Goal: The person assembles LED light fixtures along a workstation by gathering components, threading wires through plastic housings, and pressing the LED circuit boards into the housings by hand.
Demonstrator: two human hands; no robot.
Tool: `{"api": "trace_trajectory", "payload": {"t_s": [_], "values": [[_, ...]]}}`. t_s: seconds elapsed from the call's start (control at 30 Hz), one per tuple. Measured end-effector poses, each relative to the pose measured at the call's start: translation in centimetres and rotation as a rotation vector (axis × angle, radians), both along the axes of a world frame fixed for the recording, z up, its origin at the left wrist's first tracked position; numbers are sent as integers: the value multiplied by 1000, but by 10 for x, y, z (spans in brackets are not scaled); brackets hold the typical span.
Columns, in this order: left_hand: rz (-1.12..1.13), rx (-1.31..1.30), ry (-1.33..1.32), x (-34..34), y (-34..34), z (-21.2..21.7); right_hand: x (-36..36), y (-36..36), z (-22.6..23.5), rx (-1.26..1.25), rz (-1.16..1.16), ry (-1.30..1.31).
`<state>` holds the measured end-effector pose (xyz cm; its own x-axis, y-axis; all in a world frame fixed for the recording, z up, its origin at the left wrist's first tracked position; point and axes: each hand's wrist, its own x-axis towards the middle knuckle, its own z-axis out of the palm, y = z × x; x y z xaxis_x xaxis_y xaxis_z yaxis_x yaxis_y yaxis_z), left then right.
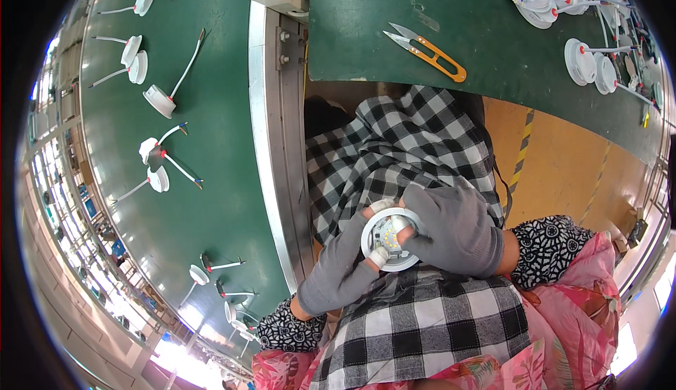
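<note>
Over my lap, both hands grip a round white LED downlight point(367, 238), its face with small yellow LEDs turned up toward me. My left hand point(336, 267), in a grey glove with bare or taped fingertips, holds the near left of the rim. The other side of the rim is in my right hand point(458, 231), gloved alike, with its thumb reaching in over the LED board. Some fingers are hidden beneath the lamp. A black-and-white checked cloth point(429, 319) lies under my hands.
Orange-handled thread snips point(429, 53) lie on the green table point(366, 9) ahead. White lamps with cables point(581, 62) pile up at its right. Along my left runs a green conveyor belt point(218, 115) behind a metal rail point(271, 150), carrying several lamp parts point(160, 101).
</note>
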<state>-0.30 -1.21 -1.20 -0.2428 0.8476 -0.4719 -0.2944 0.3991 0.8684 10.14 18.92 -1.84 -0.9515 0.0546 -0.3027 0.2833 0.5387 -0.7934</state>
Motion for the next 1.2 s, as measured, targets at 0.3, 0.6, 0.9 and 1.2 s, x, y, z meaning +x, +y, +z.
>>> {"api": "trace_trajectory", "payload": {"t_s": [0.3, 0.6, 0.9, 1.2], "values": [[0, -133, 53, 0, 13, 12, -1, 0, 0, -6, 3, 78], [41, -179, 211, 3, 15, 14, 0, -2, -3, -77, -6, 5], [52, -167, 237, 3, 17, 10, -11, 17, -21, -599, 82, -427], [21, -180, 275, 8, 15, 9, -10, 7, -20, -520, 36, -379]]}}
